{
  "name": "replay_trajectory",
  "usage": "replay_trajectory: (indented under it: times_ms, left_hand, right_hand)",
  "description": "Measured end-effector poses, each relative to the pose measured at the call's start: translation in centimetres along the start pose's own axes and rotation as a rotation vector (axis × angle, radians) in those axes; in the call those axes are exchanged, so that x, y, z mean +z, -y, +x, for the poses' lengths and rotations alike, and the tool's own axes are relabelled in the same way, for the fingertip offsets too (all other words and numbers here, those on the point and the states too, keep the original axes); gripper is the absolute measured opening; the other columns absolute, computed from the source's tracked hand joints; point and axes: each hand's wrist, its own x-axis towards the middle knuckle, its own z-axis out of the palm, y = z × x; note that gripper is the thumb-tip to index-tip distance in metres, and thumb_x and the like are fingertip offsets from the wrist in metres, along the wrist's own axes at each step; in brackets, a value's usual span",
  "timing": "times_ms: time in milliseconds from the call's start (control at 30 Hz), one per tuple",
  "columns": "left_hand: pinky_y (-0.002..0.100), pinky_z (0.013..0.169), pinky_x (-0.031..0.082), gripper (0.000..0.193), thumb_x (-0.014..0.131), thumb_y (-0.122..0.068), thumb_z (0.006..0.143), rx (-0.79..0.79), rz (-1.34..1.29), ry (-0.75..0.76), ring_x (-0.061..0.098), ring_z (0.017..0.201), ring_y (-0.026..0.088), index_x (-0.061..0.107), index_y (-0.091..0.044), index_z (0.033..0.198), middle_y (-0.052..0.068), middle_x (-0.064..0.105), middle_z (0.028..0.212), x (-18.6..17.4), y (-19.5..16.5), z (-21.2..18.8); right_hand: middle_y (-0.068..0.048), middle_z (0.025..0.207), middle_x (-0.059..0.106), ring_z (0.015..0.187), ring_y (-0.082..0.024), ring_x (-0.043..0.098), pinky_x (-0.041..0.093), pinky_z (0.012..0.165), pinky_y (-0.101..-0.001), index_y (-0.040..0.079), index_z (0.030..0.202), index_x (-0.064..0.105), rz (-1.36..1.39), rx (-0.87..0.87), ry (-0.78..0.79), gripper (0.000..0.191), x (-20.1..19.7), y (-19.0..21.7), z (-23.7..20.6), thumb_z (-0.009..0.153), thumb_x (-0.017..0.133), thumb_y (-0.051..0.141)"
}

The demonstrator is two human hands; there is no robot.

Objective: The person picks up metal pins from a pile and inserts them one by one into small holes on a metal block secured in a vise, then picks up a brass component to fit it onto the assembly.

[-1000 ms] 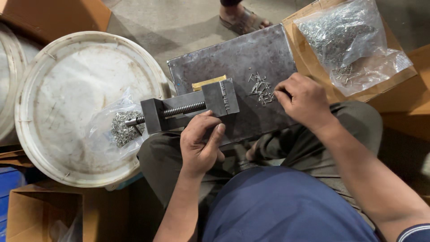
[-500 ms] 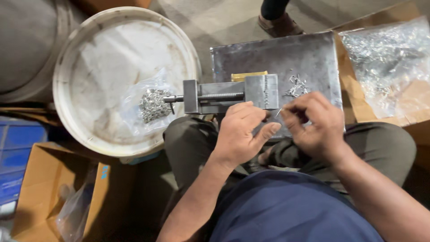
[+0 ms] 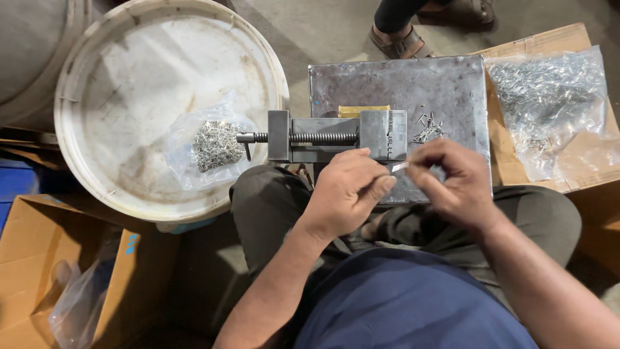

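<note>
A small metal vise (image 3: 336, 136) with a threaded screw lies on a grey steel plate (image 3: 452, 84) on my lap. My left hand (image 3: 345, 190) and my right hand (image 3: 452, 181) meet just in front of the vise. Between their fingertips is a small shiny metal piece (image 3: 399, 167), pinched from both sides. A little heap of loose metal pieces (image 3: 427, 128) lies on the plate to the right of the vise jaw. A yellow block (image 3: 363, 110) sits behind the vise.
A white bucket lid (image 3: 129, 77) at left carries a clear bag of metal pieces (image 3: 216, 145). A larger clear bag of pieces (image 3: 549, 103) rests on a cardboard box at right. Another person's sandalled foot (image 3: 403, 40) stands beyond the plate. An open cardboard box (image 3: 39, 271) is at lower left.
My right hand has left the heap of pieces on the plate and come toward my left hand. Both hands now meet on one small piece. The camera view has shifted.
</note>
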Motion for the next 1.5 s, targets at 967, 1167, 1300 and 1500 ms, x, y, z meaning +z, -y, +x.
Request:
replay_trajectory:
  times_ms: [967, 1167, 1300, 1500]
  left_hand:
    - [0.043, 0.110, 0.053, 0.015, 0.074, -0.019, 0.098, -0.047, -0.055, -0.101, 0.071, 0.098, 0.027, 0.071, -0.004, 0.095, 0.007, 0.072, 0.090, 0.4, 0.4, -0.1]
    - [0.044, 0.113, 0.053, 0.013, 0.071, -0.015, 0.100, -0.035, -0.069, -0.072, 0.071, 0.090, 0.024, 0.068, -0.003, 0.094, 0.006, 0.072, 0.090, 0.8, 0.7, 0.0]
    - [0.046, 0.114, 0.052, 0.014, 0.071, -0.014, 0.100, -0.036, -0.049, -0.056, 0.069, 0.086, 0.023, 0.067, -0.003, 0.092, 0.005, 0.071, 0.086, 1.3, 0.8, 0.4]
    - [0.046, 0.113, 0.052, 0.015, 0.071, -0.015, 0.100, -0.034, -0.004, -0.065, 0.069, 0.086, 0.023, 0.067, -0.003, 0.092, 0.005, 0.070, 0.086, 2.0, 0.2, 0.7]
  right_hand:
    - [-0.011, 0.098, 0.072, 0.083, -0.027, 0.070, 0.055, 0.070, -0.0353, 0.005, 0.103, 0.074, -0.452, -0.143, 0.004, 0.013, -1.6, 0.2, 3.0, 0.090, 0.077, 0.007]
    - [-0.010, 0.096, 0.073, 0.084, -0.021, 0.070, 0.055, 0.076, -0.0305, 0.004, 0.111, 0.074, -0.305, 0.203, -0.230, 0.011, -5.1, -5.4, -0.9, 0.102, 0.075, 0.011]
    - [-0.011, 0.097, 0.073, 0.087, -0.024, 0.071, 0.054, 0.076, -0.0346, 0.005, 0.106, 0.075, -0.368, 0.190, -0.125, 0.013, -5.0, -7.1, -3.3, 0.095, 0.076, 0.012]
    - [-0.014, 0.098, 0.070, 0.091, -0.033, 0.068, 0.053, 0.078, -0.0408, 0.004, 0.109, 0.075, -0.501, 0.156, -0.147, 0.017, -4.8, -7.8, -3.5, 0.096, 0.075, 0.015]
